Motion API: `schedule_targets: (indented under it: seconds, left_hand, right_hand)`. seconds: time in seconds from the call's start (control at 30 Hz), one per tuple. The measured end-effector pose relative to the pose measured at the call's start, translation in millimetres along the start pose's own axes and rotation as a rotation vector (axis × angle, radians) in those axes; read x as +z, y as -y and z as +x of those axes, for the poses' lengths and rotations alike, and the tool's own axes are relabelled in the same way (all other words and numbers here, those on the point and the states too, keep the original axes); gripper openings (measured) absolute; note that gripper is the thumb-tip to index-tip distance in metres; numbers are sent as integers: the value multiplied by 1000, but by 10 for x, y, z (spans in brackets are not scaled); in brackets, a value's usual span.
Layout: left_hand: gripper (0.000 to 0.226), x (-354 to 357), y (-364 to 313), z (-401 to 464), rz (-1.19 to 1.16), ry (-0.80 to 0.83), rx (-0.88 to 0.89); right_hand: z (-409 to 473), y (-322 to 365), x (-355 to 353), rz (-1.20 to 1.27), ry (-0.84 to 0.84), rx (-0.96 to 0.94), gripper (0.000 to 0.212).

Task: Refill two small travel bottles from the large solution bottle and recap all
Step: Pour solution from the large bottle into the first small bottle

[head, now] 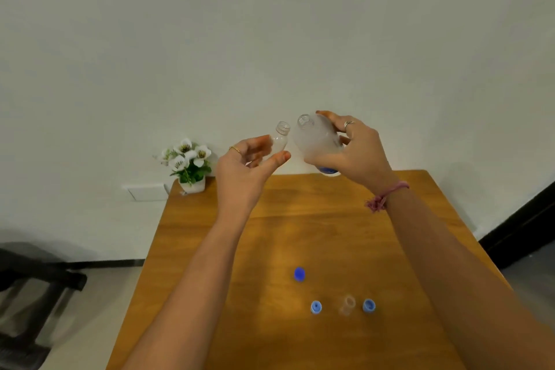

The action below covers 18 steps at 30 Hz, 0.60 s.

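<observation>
- small travel bottle [278,140] held up over far end of table, uncapped, tilted, mouth toward 1 o'clock; left hand [244,170] pinches its lower body between thumb and curled fingers.
- large solution bottle [316,141] just beside it at 3 o'clock, uncapped, frosted, leaning with mouth toward 11 o'clock; right hand [359,149] wrapped round its body, fingers clamped on it.
- mouths near but apart, not lined up. Risk: pour starts before they align, liquid runs down outside of the small one onto wooden table [210,249].
- both necks narrow; a big tip of the large bottle would likely gush and overflow.
- pinch grip looks light; wet plastic could slip, bottle drops.
- second travel bottle [347,305] stands open near table edge at 6 o'clock, clear and hard to see; an arm coming back could knock it over.
- loose caps: dark blue cap [299,274], two light blue caps [316,307] [368,305] either side of that bottle; could roll off or get mismatched at recapping.
- flower pot [192,165] at 9 o'clock, well apart, no threat.
</observation>
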<state>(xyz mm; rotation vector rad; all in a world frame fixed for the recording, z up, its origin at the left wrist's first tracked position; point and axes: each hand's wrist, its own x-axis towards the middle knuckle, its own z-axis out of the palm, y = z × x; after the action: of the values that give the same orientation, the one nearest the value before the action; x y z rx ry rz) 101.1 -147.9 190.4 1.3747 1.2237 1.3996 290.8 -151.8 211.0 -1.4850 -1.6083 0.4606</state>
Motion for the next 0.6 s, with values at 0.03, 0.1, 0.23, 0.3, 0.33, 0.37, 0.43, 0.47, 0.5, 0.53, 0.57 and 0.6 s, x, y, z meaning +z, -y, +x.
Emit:
schedule_targets:
  seconds: [0.03,0.1,0.23,0.3,0.33,0.37,0.43,0.47,0.5,0.53,0.57,0.6]
  left_hand:
    - [38,-29,-68,33,0,-9,14]
    - [38,-75,-179,96,15,-28,41]
    - [39,-159,-323,186,19,-64,73]
    - [38,-179,-362,208,9,-71,77]
    - [38,-187,-380,214,1,-74,78]
    - [37,-195,-399,224,-7,-76,77]
    - [36,-201,-436,235,-22,-79,76]
    - [36,-206,-458,240,-27,-82,77]
    - [36,-210,-478,244,-32,-85,77]
    - [36,-214,-496,247,-40,-89,76]
    - [37,-216,-509,251,-51,-92,75]
    - [37,-217,-517,251,-63,-94,74]
  right_hand:
    - [62,88,-32,-23,0,-16,80]
    - [180,242,-84,-80,-1,-55,79]
    - [363,504,-164,-175,-14,-156,79]
    - [423,603,-197,-198,-9,-203,78]
    - [443,648,-206,-209,-2,-223,78]
    - [462,686,-214,-218,5,-240,78]
    - [493,742,-219,-239,16,-262,78]
    - [509,764,-221,-252,18,-272,77]
    - [524,781,-223,-265,18,-282,77]
    - [537,795,-229,-274,16,-290,76]
    - [551,806,-235,-280,12,-297,76]
    - [561,816,-241,-284,10,-302,76]
